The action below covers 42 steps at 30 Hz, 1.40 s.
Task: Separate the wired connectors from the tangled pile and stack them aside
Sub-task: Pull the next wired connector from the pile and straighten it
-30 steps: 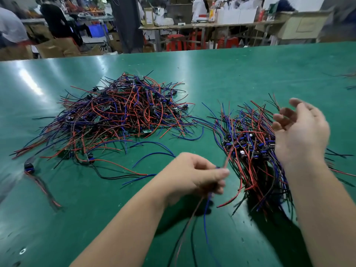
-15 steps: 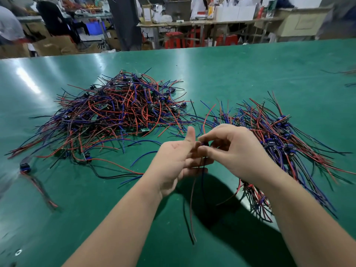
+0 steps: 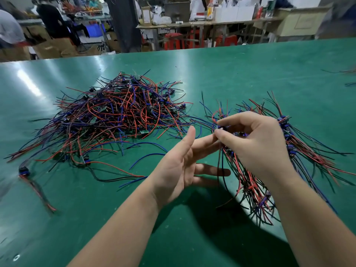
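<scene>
Centre right, the right hand (image 3: 256,143) pinches a wired connector (image 3: 220,127) by its small hard body, limp leads dangling; the left hand (image 3: 179,166) is spread, holding nothing. Light and snag-prone, it is probably best gripped at the body. The tangled pile (image 3: 119,116) lies centre left, the stack (image 3: 300,151) at right.

Bright, even overhead light. White glare streaks the green tabletop (image 3: 57,189) at upper left. Dark arm shadows fall at lower centre. Frame edges curve and blur; background is soft.
</scene>
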{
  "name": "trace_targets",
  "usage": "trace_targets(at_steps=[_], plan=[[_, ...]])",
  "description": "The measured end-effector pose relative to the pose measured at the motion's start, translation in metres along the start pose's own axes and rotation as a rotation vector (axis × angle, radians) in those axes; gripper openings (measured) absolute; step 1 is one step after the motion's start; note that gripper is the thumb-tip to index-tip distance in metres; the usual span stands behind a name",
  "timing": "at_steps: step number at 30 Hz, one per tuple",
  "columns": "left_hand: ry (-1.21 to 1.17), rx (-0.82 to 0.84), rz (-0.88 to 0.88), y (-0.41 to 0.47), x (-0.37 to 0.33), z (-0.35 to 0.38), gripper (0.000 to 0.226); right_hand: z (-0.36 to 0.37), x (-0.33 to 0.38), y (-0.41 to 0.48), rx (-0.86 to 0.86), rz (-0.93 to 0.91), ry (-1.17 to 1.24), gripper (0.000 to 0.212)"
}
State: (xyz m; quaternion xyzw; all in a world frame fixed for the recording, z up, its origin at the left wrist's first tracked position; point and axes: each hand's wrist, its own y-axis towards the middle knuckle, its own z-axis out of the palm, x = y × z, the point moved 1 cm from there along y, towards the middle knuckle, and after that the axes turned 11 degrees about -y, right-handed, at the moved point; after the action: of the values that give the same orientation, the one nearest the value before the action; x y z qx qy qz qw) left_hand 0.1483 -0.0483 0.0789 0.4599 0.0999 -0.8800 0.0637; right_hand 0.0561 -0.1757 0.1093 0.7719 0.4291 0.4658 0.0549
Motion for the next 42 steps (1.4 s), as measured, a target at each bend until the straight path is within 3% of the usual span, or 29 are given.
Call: trace_targets(at_steps=[6, 8, 10, 13, 15, 17, 20, 25, 28, 30, 33, 36, 39, 42], plan=[[-0.061, -0.086, 0.128, -0.003, -0.013, -0.009, 0.067, -0.036, -0.014, 0.018, -0.296, 0.048, 0.124, 0.017], [-0.066, -0.206, 0.184, -0.005, -0.02, -0.015, 0.061, -0.052, -0.031, 0.024, -0.352, 0.09, 0.023, 0.016], [0.021, -0.435, 0.262, -0.006, -0.025, -0.024, 0.045, -0.064, -0.051, 0.029, -0.36, 0.147, -0.145, 0.017], [0.514, -0.849, 0.4, -0.009, -0.032, -0.046, 0.022, -0.074, -0.08, 0.037, -0.318, 0.256, -0.301, 0.02], [0.971, -0.998, 0.385, -0.014, -0.033, -0.06, 0.017, -0.074, -0.097, 0.039, -0.231, 0.357, -0.337, 0.022], [1.189, -1.035, 0.273, -0.016, -0.033, -0.071, 0.023, -0.072, -0.113, 0.038, -0.126, 0.47, -0.428, 0.019], [1.225, -1.04, 0.164, -0.018, -0.033, -0.076, 0.03, -0.07, -0.127, 0.034, 0.032, 0.648, -0.516, 0.017], [1.384, -1.092, 0.053, -0.019, -0.032, -0.081, 0.034, -0.072, -0.135, 0.033, 0.054, 0.713, -0.576, 0.013], [1.49, -1.06, -0.072, -0.019, -0.028, -0.087, 0.036, -0.071, -0.129, 0.034, 0.05, 0.638, -0.61, 0.015], [1.494, -1.045, -0.087, -0.019, -0.027, -0.089, 0.035, -0.069, -0.118, 0.035, -0.04, 0.51, -0.584, 0.017], [1.479, -1.079, -0.012, -0.021, -0.029, -0.09, 0.021, -0.061, -0.093, 0.035, -0.14, 0.348, -0.503, 0.018], [1.47, -1.087, 0.033, -0.023, -0.031, -0.09, 0.006, -0.047, -0.073, 0.034, -0.102, 0.258, -0.434, 0.017], [1.429, -1.084, 0.082, -0.021, -0.031, -0.092, 0.003, -0.036, -0.061, 0.03, -0.062, 0.205, -0.383, 0.016], [1.441, -1.21, 0.216, -0.022, -0.031, -0.097, 0.021, -0.03, -0.055, 0.028, -0.027, 0.178, -0.326, 0.015]])
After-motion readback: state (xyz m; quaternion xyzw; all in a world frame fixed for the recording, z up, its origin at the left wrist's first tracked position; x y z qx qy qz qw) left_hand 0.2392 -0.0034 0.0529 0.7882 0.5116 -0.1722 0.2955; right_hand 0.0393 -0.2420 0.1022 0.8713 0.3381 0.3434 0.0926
